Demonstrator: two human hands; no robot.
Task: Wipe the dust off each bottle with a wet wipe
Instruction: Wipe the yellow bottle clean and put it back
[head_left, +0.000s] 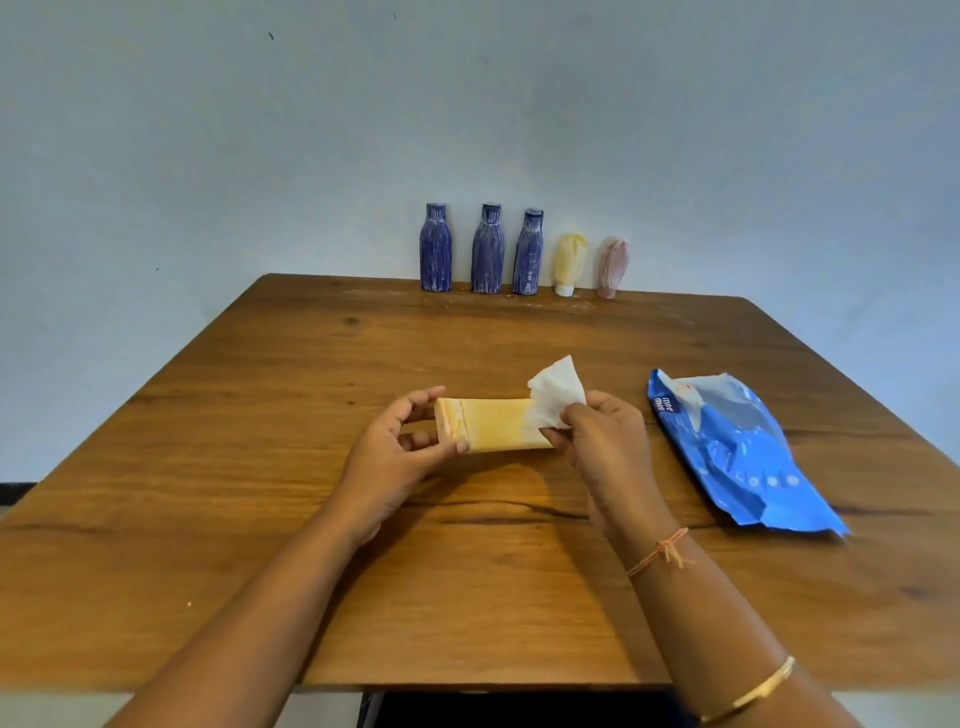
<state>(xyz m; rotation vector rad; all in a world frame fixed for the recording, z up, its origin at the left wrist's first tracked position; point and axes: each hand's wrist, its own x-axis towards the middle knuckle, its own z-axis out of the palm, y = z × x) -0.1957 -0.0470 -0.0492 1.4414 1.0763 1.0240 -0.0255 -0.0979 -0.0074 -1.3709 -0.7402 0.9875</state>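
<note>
1. Task item in hand: I find a yellow-orange bottle (498, 428) held just above the table (311, 597), near the middle and towards the near side. Its long axis runs left to right, roughly level.
2. Left hand (400, 447): grasping the bottle's left end, with the thumb on the near face and curled fingers on the far face.
3. Right hand (602, 441): pinching a white wet wipe (556, 392) against the bottle's right end. The loose part of the wipe stands up above the fingers.
4. Governing relation: the unwiped length lies to the left of the wipe, along the bottle's axis, towards the left hand. In my judgement the coming stroke should run leftward along that axis while the left hand steadies the far end. Pale streaks show close to the left grip, so that hand will likely need shifting to expose them.
5. Outstanding items: three blue bottles (488, 252), a small yellow bottle (570, 262) and a pink bottle (613, 265) stand in a row at the far edge, well apart from both hands. All look streaked with dust. The right hand is slightly the nearer.
6. Other: a blue wipe pack (737, 447) lies flat on the table to the right of the right hand.
</note>
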